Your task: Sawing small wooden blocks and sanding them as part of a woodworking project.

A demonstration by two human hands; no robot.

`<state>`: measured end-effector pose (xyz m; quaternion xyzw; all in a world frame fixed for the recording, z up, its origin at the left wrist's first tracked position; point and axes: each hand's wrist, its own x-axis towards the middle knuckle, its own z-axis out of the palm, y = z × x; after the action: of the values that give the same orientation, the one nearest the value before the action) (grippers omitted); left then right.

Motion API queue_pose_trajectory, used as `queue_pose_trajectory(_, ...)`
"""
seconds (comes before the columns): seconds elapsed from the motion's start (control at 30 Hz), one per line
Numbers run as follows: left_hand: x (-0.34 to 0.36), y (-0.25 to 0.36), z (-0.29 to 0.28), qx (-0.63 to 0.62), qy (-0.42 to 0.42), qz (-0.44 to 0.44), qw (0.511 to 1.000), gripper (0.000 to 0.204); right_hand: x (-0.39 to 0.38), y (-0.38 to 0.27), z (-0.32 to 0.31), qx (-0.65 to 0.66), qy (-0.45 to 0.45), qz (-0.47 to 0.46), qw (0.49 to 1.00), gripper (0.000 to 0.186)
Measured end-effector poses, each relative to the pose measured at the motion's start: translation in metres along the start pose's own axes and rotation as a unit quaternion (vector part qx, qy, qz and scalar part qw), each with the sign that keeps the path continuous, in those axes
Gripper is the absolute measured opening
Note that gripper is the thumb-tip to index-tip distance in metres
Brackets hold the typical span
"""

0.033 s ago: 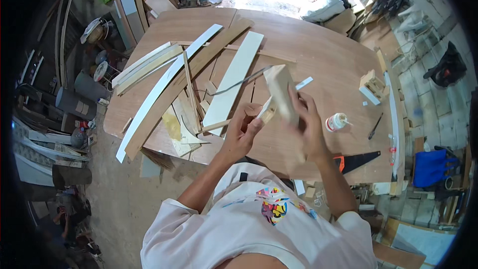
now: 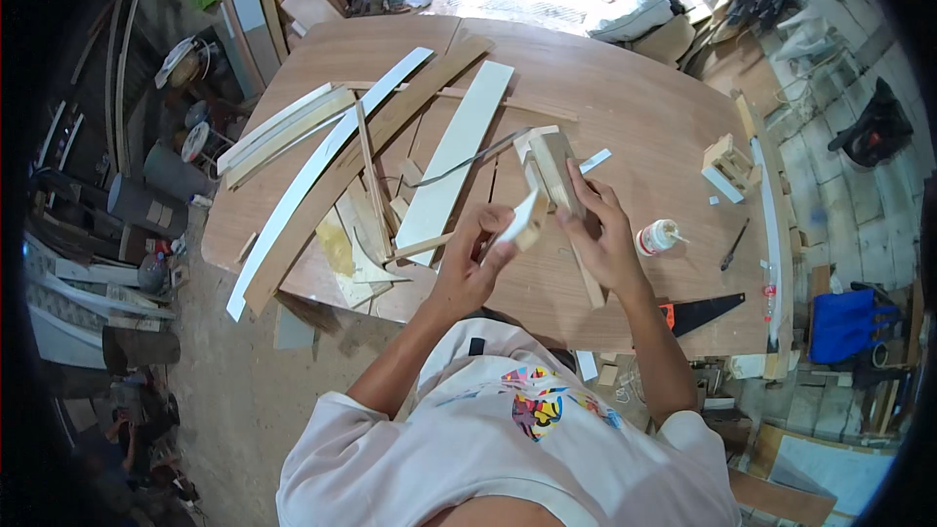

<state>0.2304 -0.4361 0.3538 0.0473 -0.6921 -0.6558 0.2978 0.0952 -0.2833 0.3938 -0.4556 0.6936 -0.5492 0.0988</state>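
My left hand (image 2: 473, 256) is closed around a small wood block with a white face (image 2: 523, 222), held up over the near part of the table. Just to its right, my right hand (image 2: 609, 244) grips a longer wooden piece (image 2: 552, 168) that looks built from joined slats, tilted with its far end up. The two pieces are close together; whether they touch I cannot tell. A white glue bottle (image 2: 656, 238) stands beside my right hand. Beyond my hands, a thin dark curved strip (image 2: 468, 164) reaches toward the longer piece's far end.
Long boards (image 2: 366, 151) and a pale plank (image 2: 459, 151) cover the table's left side. A handsaw (image 2: 711, 311), a thin dark tool (image 2: 734, 246) and a small wooden assembly (image 2: 724, 176) lie at the right. A person (image 2: 127, 434) is at the far lower left.
The longer wooden piece, blurred before, is now sharp and turned so its slats show. In my left hand the block has tipped, bringing its white face into view.
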Motion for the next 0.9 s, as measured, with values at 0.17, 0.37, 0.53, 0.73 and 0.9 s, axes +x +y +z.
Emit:
queue_pose_trajectory(0.17, 0.005, -0.005, 0.002, -0.032, 0.043, -0.088, 0.995, 0.026, -0.004, -0.01, 0.007, 0.077, 0.063, -0.132, 0.986, 0.069)
queue_pose_trajectory(0.37, -0.001, 0.003, 0.01, -0.085, -0.008, -0.092, 0.992, 0.026, 0.002, -0.008, 0.008, 0.036, 0.042, 0.104, 0.993, 0.066)
queue_pose_trajectory(0.53, 0.008, 0.001, 0.008, -0.038, 0.013, -0.16, 0.986, 0.029, -0.002, 0.01, 0.006, 0.038, 0.051, -0.171, 0.983, 0.066)
queue_pose_trajectory(0.73, 0.008, -0.003, 0.008, -0.063, -0.007, -0.153, 0.986, 0.034, 0.0, 0.002, 0.005, -0.01, 0.071, 0.058, 0.996, 0.061)
queue_pose_trajectory(0.9, 0.008, -0.008, 0.003, -0.077, 0.031, -0.156, 0.984, 0.034, 0.004, -0.005, 0.008, -0.039, 0.002, -0.159, 0.986, 0.065)
